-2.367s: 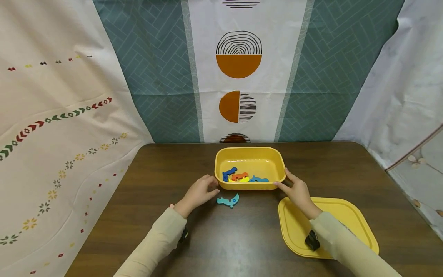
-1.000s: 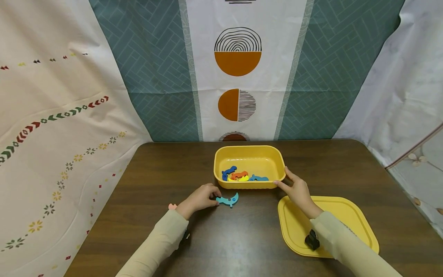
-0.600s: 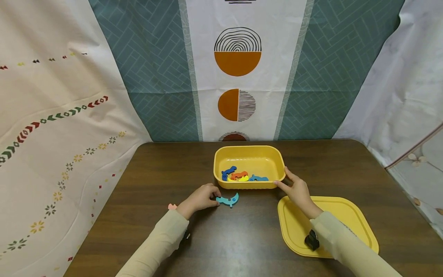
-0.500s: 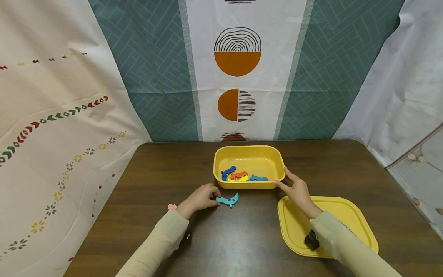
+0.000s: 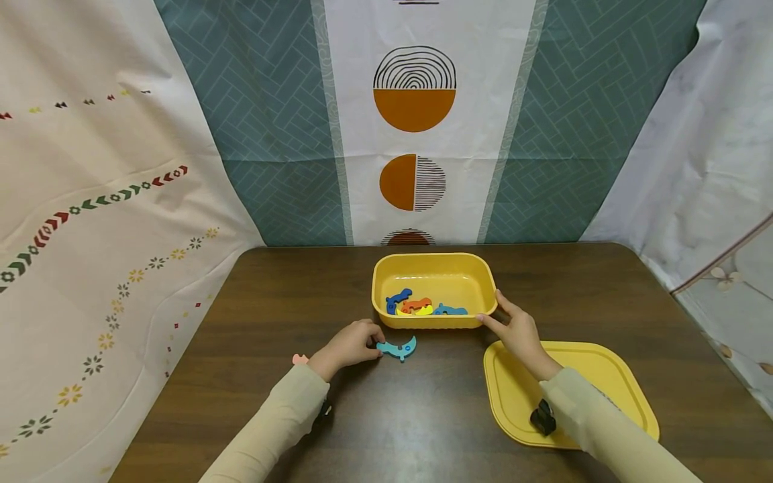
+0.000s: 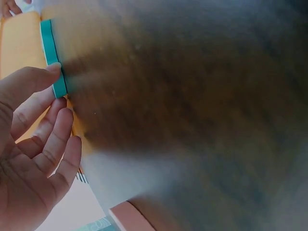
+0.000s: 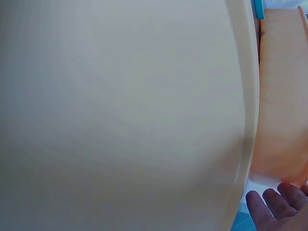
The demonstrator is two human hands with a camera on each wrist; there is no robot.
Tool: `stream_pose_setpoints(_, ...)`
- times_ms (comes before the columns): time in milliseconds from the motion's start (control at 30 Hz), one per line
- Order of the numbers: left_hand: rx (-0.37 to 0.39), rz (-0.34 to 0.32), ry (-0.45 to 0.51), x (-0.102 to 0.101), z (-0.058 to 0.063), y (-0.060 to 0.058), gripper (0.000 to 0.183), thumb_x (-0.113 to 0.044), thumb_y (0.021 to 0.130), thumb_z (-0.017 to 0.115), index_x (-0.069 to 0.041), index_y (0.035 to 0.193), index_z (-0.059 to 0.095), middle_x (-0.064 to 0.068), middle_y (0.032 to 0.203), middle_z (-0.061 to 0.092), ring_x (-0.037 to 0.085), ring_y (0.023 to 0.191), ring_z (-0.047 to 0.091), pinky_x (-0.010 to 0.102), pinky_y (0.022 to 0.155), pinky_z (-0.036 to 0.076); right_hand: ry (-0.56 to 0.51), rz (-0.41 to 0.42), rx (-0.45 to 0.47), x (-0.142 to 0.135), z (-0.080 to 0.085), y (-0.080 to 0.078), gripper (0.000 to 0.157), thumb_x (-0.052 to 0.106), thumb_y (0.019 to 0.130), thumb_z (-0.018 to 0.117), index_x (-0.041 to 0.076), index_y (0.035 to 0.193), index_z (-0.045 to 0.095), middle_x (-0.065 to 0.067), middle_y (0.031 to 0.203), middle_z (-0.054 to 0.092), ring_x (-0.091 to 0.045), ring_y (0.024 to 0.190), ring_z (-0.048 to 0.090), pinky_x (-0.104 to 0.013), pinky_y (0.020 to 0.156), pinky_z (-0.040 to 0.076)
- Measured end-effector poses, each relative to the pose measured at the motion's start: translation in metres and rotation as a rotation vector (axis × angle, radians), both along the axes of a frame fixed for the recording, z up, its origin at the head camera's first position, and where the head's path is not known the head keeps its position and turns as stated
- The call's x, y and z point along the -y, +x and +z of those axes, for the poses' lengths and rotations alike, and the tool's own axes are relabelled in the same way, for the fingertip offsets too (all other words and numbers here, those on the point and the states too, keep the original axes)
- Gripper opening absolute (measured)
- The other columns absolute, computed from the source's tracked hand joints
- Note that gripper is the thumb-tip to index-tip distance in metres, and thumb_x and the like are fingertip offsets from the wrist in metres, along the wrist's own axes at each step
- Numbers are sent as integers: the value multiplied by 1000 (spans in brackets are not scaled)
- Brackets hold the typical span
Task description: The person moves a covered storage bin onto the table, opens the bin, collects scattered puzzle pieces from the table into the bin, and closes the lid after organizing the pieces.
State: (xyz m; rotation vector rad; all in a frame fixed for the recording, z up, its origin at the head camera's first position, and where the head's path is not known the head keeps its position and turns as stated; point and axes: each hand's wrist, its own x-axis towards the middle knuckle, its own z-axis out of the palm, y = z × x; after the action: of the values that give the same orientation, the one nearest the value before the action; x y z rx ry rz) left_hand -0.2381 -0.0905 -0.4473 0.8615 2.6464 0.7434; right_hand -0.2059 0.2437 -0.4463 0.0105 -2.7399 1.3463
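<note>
My left hand [image 5: 351, 345] pinches the left end of a flat teal curved toy piece [image 5: 403, 349], which lies on the table before the box. In the left wrist view, the thumb presses one face of this teal piece [image 6: 47, 41], with a finger behind it. My right hand [image 5: 519, 335] grips the right front corner of a yellow plastic box [image 5: 431, 323], thumb on its front rim. Inside the box are similar pieces: dark blue [image 5: 395, 300], orange [image 5: 417, 305], yellow [image 5: 425, 310] and lighter blue [image 5: 450, 310].
A yellow lid [image 5: 610, 382] lies flat at the right, partly under my right forearm. Beside my left wrist is a pink piece [image 5: 299, 359], partly hidden. The brown table [image 5: 423, 416] ends at patterned cloths behind and at the sides.
My left hand has shifted slightly from the box's left front corner to the teal piece and taken hold of its end. The right hand and box have stayed in place.
</note>
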Motion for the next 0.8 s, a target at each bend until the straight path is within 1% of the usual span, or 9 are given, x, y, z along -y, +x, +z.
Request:
stream_pose_setpoints(200,-12,-23,-11,0,1,1,12,-9,78,74,-7,88,67,1,83,59,12,73,53,25,65,47,-4,4,-12,0,0,0,77,29,88,67,-2,146,27,-19,149,31,-36,121,51,-39,87,48)
stream_pose_setpoints(233,-15,-20,-20,0,0,1,12,-10,78,74,-8,88,67,-1,83,59,11,72,52,24,64,46,-4,4,-12,0,0,0,77,29,88,67,-2,146,27,-19,149,31,-36,121,51,-39,87,48)
stream_pose_setpoints(300,-16,-20,-23,0,0,1,13,-11,79,74,-8,89,67,-1,83,58,11,72,51,24,64,46,-3,2,-12,0,0,0,77,29,88,67,-2,146,28,-19,149,31,-36,121,51,-39,87,48)
stream_pose_setpoints(367,-22,-24,-19,0,0,1,13,-11,78,74,-8,89,66,-1,83,58,10,70,51,24,63,46,0,2,-4,0,0,0,77,29,88,67,-1,146,27,-19,150,30,-35,122,51,-40,88,48)
stream_pose_setpoints(533,-9,-44,5,1,1,4,14,-9,76,73,-8,87,65,0,83,58,10,67,48,23,61,43,-1,2,17,0,0,0,79,33,88,66,0,147,25,-18,151,28,-35,123,50,-40,89,48)
stream_pose_setpoints(600,0,-44,4,2,1,4,14,-8,75,73,-8,87,65,0,83,58,10,67,48,22,61,43,0,0,20,0,0,0,79,34,88,66,0,147,25,-18,151,28,-35,123,50,-40,89,48)
stream_pose_setpoints(800,-6,-43,3,3,1,4,15,-9,75,72,-7,88,65,1,83,58,10,69,48,24,63,44,5,-3,24,0,0,0,80,36,88,65,1,148,25,-18,152,27,-35,124,49,-40,89,48)
